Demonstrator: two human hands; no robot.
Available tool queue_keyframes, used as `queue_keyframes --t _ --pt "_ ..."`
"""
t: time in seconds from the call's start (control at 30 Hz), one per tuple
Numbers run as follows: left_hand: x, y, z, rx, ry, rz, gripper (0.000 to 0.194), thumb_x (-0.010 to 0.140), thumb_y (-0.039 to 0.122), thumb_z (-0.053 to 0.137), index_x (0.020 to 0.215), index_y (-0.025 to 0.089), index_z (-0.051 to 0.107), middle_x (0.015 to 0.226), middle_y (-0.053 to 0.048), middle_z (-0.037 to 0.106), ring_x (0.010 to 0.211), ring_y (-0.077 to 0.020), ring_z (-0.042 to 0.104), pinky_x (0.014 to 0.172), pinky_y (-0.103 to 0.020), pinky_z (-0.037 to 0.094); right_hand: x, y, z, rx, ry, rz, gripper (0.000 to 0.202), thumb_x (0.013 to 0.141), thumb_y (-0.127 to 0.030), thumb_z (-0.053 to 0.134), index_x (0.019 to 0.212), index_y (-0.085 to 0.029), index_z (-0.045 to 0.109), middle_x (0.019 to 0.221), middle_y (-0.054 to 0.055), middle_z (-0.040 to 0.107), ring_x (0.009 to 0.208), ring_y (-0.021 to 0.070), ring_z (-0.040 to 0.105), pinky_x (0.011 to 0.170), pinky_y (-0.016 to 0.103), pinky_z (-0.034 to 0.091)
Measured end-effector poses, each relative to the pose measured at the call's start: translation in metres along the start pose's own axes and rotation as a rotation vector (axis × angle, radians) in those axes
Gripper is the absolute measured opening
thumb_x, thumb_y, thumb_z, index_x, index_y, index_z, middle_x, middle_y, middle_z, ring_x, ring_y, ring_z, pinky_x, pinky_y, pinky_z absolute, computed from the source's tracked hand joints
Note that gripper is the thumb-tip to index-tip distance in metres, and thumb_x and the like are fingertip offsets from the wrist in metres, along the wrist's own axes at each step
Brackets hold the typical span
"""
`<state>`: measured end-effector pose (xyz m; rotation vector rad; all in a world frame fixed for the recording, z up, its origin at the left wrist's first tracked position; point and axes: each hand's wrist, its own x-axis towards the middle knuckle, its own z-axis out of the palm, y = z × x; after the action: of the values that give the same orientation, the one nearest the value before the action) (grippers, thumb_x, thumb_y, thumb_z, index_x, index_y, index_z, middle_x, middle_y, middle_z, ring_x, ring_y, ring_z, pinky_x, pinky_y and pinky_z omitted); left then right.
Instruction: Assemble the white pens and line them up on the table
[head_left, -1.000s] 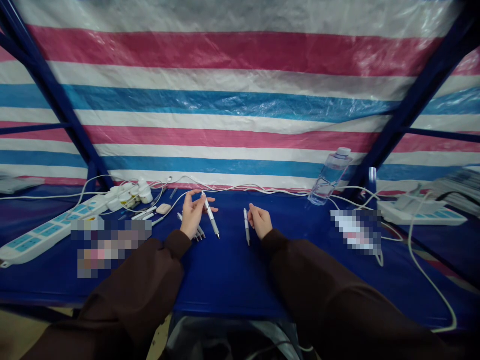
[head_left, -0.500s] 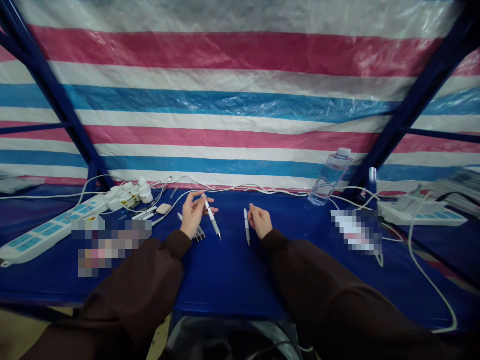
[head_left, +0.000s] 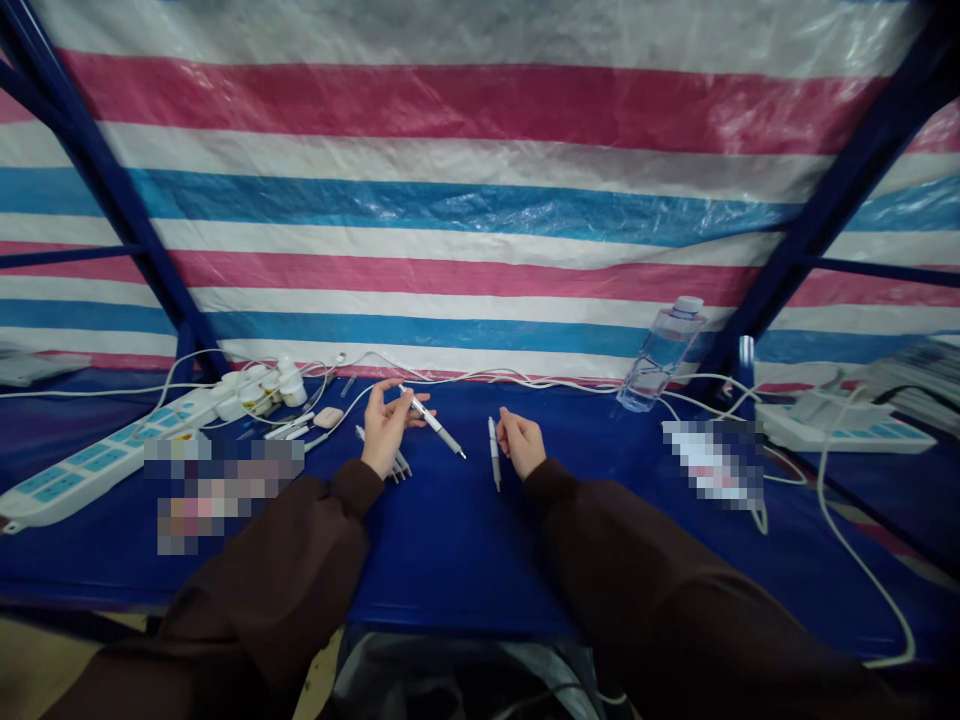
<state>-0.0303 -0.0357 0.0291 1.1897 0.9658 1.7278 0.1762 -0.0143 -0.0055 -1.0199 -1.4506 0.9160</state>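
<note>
My left hand (head_left: 384, 430) pinches a white and grey pen (head_left: 441, 430) near its upper end, the tip slanting down to the right above the table. Partly hidden beneath that hand, several more pens (head_left: 402, 467) lie side by side. My right hand (head_left: 523, 442) rests on the blue table with its fingers curled in. Just left of those fingers lies another white and grey pen (head_left: 494, 454), its tip towards me; nothing shows inside the right hand.
At left a white power strip (head_left: 97, 455) holds several plugs, near more pens (head_left: 289, 428) and a blurred-out patch. Cables (head_left: 525, 379) run along the back by a striped sheet (head_left: 480, 270). A clear bottle (head_left: 660, 355) and second power strip (head_left: 847, 432) stand right.
The pen in my left hand has swung, its tip moving right and a little up. My right hand and the pen beside it stay where they were.
</note>
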Motion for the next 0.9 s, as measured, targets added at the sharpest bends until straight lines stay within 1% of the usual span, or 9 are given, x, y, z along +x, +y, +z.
queue_keyframes --t 0.1,0.27,0.33,0.43,0.53,0.63,0.73,0.8,0.9 --pt "0.0 -0.001 0.0 -0.001 -0.007 0.003 0.039 0.076 0.04 0.061 0.102 0.021 0.038 0.083 -0.006 0.069 0.061 -0.0172 0.067 0.051 -0.024 0.052 0.0 0.001 0.0 0.003 0.001 -0.004 0.05 0.082 -0.056 0.041 0.049 -0.019 0.043 0.037 -0.005 0.036 0.036 0.0083 0.033 0.04 0.023 0.028" --pt "-0.001 0.001 0.001 0.008 0.003 0.026 0.037 0.076 0.037 0.061 0.099 0.021 0.037 0.083 -0.006 0.069 0.06 -0.0156 0.066 0.051 -0.023 0.05 0.0 0.001 0.0 -0.01 0.001 -0.007 0.049 0.084 -0.055 0.039 0.049 -0.02 0.042 0.038 -0.005 0.035 0.037 0.0088 0.033 0.042 0.023 0.028" --pt "-0.001 0.0 0.002 0.031 -0.006 0.053 0.035 0.077 0.037 0.06 0.097 0.021 0.036 0.082 -0.006 0.069 0.06 -0.0144 0.065 0.048 -0.021 0.047 -0.002 -0.002 0.0 -0.054 0.0 -0.043 0.048 0.084 -0.054 0.039 0.051 -0.02 0.044 0.039 -0.005 0.036 0.039 0.0093 0.034 0.043 0.023 0.029" --pt "-0.001 -0.001 0.003 0.054 -0.056 0.08 0.032 0.079 0.036 0.058 0.094 0.021 0.035 0.082 -0.006 0.07 0.056 -0.0117 0.062 0.042 -0.017 0.039 -0.007 -0.012 0.0 -0.217 -0.05 -0.141 0.041 0.084 -0.051 0.042 0.062 -0.019 0.057 0.045 -0.004 0.043 0.044 0.0104 0.037 0.047 0.023 0.03" --pt "-0.002 -0.002 0.005 0.049 -0.115 0.081 0.029 0.08 0.036 0.057 0.093 0.022 0.035 0.082 -0.005 0.07 0.054 -0.01 0.059 0.044 -0.018 0.038 -0.014 -0.023 0.001 -0.379 -0.174 -0.238 0.033 0.086 -0.046 0.042 0.082 -0.023 0.065 0.061 -0.001 0.057 0.054 0.0124 0.047 0.054 0.023 0.032" --pt "-0.003 -0.003 0.007 0.041 -0.16 0.069 0.029 0.08 0.035 0.057 0.093 0.022 0.035 0.083 -0.005 0.07 0.056 -0.0101 0.059 0.048 -0.02 0.04 -0.019 -0.027 0.003 -0.497 -0.257 -0.354 0.035 0.089 -0.041 0.038 0.077 -0.023 0.066 0.067 0.001 0.061 0.063 0.0143 0.051 0.062 0.024 0.034" --pt "-0.004 -0.002 0.009 0.034 -0.169 0.053 0.03 0.079 0.035 0.057 0.094 0.021 0.035 0.082 -0.005 0.069 0.055 -0.0095 0.057 0.046 -0.019 0.039 -0.021 -0.024 0.005 -0.58 -0.287 -0.44 0.037 0.091 -0.036 0.036 0.07 -0.023 0.065 0.063 0.001 0.059 0.067 0.015 0.051 0.068 0.025 0.034" --pt "-0.004 -0.002 0.009 0.031 -0.17 0.046 0.03 0.079 0.034 0.058 0.095 0.021 0.035 0.081 -0.005 0.069 0.053 -0.0089 0.055 0.045 -0.019 0.038 -0.022 -0.023 0.007 -0.616 -0.278 -0.451 0.038 0.091 -0.035 0.035 0.068 -0.023 0.062 0.06 0.0 0.056 0.065 0.0142 0.05 0.067 0.025 0.034" --pt "-0.003 -0.003 0.008 0.045 -0.171 0.039 0.03 0.079 0.035 0.057 0.097 0.021 0.037 0.084 -0.005 0.068 0.055 -0.0092 0.055 0.049 -0.02 0.041 -0.027 -0.026 0.01 -0.673 -0.259 -0.44 0.037 0.091 -0.035 0.035 0.067 -0.022 0.058 0.057 -0.001 0.051 0.061 0.0127 0.048 0.059 0.023 0.031"
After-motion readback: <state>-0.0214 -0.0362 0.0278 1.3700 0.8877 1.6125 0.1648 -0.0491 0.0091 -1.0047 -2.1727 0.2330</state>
